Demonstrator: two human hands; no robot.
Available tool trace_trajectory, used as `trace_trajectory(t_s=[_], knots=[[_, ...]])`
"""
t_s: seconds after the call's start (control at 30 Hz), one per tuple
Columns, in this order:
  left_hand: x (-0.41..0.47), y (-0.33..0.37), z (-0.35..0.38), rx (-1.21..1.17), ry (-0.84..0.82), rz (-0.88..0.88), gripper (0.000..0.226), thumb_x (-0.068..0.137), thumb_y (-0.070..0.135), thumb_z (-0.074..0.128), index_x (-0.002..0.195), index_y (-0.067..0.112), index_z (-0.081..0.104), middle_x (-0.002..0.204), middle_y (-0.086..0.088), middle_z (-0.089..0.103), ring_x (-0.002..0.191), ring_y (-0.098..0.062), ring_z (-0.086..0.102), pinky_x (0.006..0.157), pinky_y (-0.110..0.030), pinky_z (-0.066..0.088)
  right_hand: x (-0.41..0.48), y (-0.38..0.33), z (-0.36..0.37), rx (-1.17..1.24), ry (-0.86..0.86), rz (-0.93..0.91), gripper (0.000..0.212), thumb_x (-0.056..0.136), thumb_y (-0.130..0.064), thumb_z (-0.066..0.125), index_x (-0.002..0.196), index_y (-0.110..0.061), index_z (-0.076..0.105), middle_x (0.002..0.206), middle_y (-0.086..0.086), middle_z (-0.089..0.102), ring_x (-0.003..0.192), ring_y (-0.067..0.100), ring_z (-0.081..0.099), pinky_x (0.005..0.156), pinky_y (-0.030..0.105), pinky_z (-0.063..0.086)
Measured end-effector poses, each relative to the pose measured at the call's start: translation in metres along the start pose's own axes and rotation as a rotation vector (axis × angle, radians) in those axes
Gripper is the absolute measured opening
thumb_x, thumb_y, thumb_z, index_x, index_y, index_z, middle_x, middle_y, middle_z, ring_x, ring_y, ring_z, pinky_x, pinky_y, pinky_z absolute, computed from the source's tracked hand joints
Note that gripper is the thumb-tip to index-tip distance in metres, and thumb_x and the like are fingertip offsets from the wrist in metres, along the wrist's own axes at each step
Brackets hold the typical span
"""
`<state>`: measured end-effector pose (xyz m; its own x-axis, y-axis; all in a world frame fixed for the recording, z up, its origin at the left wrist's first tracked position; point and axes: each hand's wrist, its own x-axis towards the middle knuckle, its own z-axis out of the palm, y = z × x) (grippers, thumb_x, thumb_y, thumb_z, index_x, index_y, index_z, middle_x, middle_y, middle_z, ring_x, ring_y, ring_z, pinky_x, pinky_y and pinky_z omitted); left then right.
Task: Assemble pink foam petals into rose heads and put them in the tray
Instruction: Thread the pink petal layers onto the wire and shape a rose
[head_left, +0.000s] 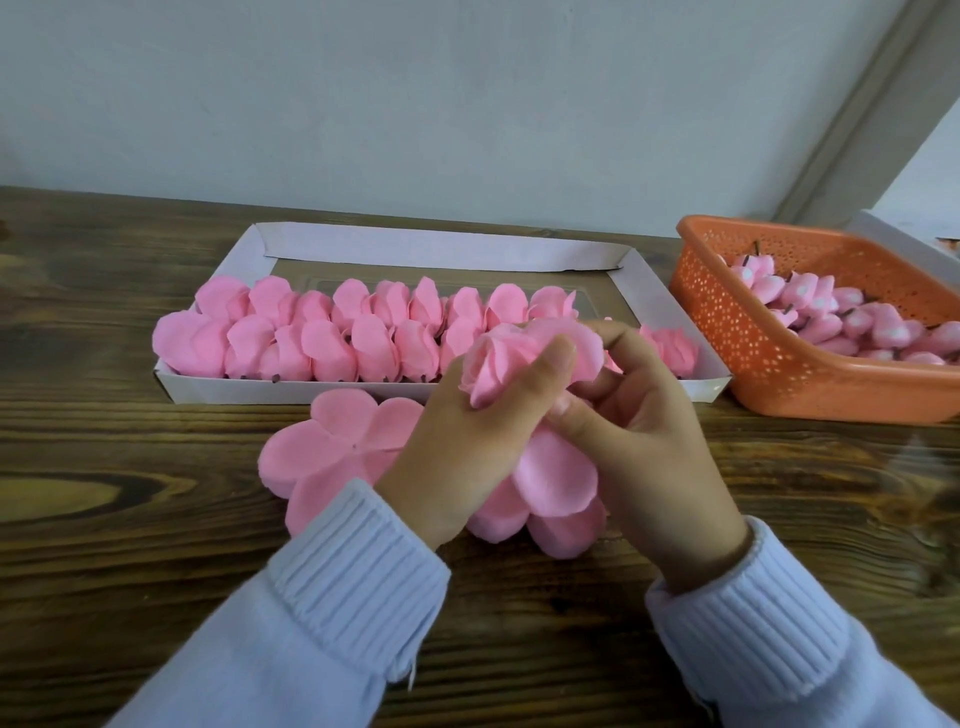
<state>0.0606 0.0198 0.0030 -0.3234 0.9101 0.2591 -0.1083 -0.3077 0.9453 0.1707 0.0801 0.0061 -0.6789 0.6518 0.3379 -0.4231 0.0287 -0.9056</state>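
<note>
Legible text, labels, brands, numbers, signs: none.
Surfaces checked, all plain and unprinted:
- white card tray (415, 249)
- orange perforated basket (753, 338)
- wood-grain tabletop (104, 519)
- pale wall (415, 104)
- light-blue ribbed sleeves (363, 571)

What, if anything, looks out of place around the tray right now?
Two small things. The tray's far flap is folded inward and lies flat instead of standing as a wall. The leftmost rose heads bulge over the tray's left edge. Nothing looks spilled or torn.
</note>
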Motion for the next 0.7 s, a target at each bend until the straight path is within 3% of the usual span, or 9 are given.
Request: trace_trajectory(t_s=[0.07,0.17,0.23,0.3,0.4,0.47,0.5,0.57,0.7], knots=[[0.001,0.002,-0.004,0.006,-0.07,0.011,0.046,0.068,0.046,0.065,0.089,0.005,0.062,0.085,-0.022,0.064,0.09,-0.035,0.065,0.091,-0.061,0.048,0.001,-0.003,-0.002,0.014,-0.009,0.039,0.039,0.076,-0.01,0.066,0.111,-0.005,0.05,0.087,0.004,0.074,0.082,0.016,0.071,0.07,0.025,0.055],[0.003,0.009,-0.01,-0.033,-0.331,-0.017,0.041,0.071,0.027,0.07,0.099,-0.003,0.061,0.084,-0.003,0.061,0.089,-0.018,0.06,0.084,-0.04,0.048,0.004,-0.006,-0.008,0.02,-0.014,0.104,0.046,0.074,-0.01,0.075,0.114,-0.007,0.052,0.069,0.003,0.067,0.065,0.013,0.066,0.063,0.023,0.053],[0.004,0.015,-0.01,-0.106,-0.512,-0.077,0.052,0.073,0.009,0.074,0.113,-0.012,0.049,0.083,0.0,0.055,0.088,-0.016,0.055,0.086,-0.036,0.04,0.005,-0.007,-0.012,0.05,-0.025,0.167,0.061,0.063,-0.017,0.086,0.114,-0.008,0.055,0.071,0.016,0.056,0.066,0.019,0.059,0.064,0.024,0.052],[0.004,0.016,-0.012,-0.14,-0.645,-0.102,0.053,0.076,-0.007,0.069,0.122,-0.011,0.043,0.082,-0.001,0.051,0.089,-0.015,0.052,0.09,-0.034,0.039,0.004,-0.007,-0.013,0.07,-0.084,0.194,0.062,0.058,-0.023,0.09,0.111,-0.01,0.059,0.075,0.02,0.057,0.07,0.022,0.061,0.067,0.027,0.053],[0.003,0.016,-0.015,-0.066,-0.601,-0.118,0.05,0.077,-0.004,0.07,0.123,0.007,0.055,0.087,-0.013,0.046,0.092,-0.026,0.049,0.083,-0.041,0.04,0.002,-0.009,-0.011,0.028,-0.134,0.183,0.041,0.066,-0.011,0.083,0.102,-0.011,0.064,0.082,0.005,0.07,0.076,0.015,0.067,0.071,0.025,0.055],[0.0,0.015,-0.015,-0.014,-0.506,-0.088,0.043,0.074,0.006,0.076,0.115,0.016,0.065,0.101,-0.016,0.055,0.096,-0.017,0.06,0.081,-0.028,0.048,0.003,-0.009,-0.009,-0.035,-0.127,0.189,0.037,0.073,0.001,0.069,0.108,-0.002,0.058,0.09,0.002,0.069,0.084,0.016,0.066,0.075,0.025,0.054],[-0.001,0.015,-0.013,0.007,-0.452,-0.059,0.034,0.073,0.013,0.075,0.106,0.019,0.07,0.107,-0.006,0.062,0.102,-0.008,0.062,0.084,-0.021,0.049,0.003,-0.009,-0.009,-0.05,-0.116,0.201,0.036,0.075,0.0,0.062,0.111,-0.002,0.056,0.092,0.003,0.069,0.087,0.017,0.066,0.077,0.026,0.054],[-0.002,0.014,-0.009,0.021,-0.371,-0.032,0.016,0.073,0.027,0.068,0.087,0.028,0.076,0.102,0.012,0.07,0.105,-0.002,0.063,0.088,-0.019,0.05,0.003,-0.009,-0.009,-0.035,-0.089,0.23,0.039,0.076,-0.002,0.059,0.114,-0.007,0.056,0.094,0.004,0.07,0.091,0.018,0.066,0.079,0.026,0.055],[-0.001,0.008,-0.007,0.095,-0.285,0.004,0.017,0.072,0.036,0.066,0.082,0.028,0.076,0.097,0.009,0.072,0.104,-0.009,0.065,0.095,-0.029,0.051,0.003,-0.008,-0.011,-0.135,-0.056,0.166,0.041,0.077,-0.008,0.063,0.117,-0.015,0.057,0.104,0.002,0.07,0.101,0.021,0.066,0.083,0.027,0.053]])
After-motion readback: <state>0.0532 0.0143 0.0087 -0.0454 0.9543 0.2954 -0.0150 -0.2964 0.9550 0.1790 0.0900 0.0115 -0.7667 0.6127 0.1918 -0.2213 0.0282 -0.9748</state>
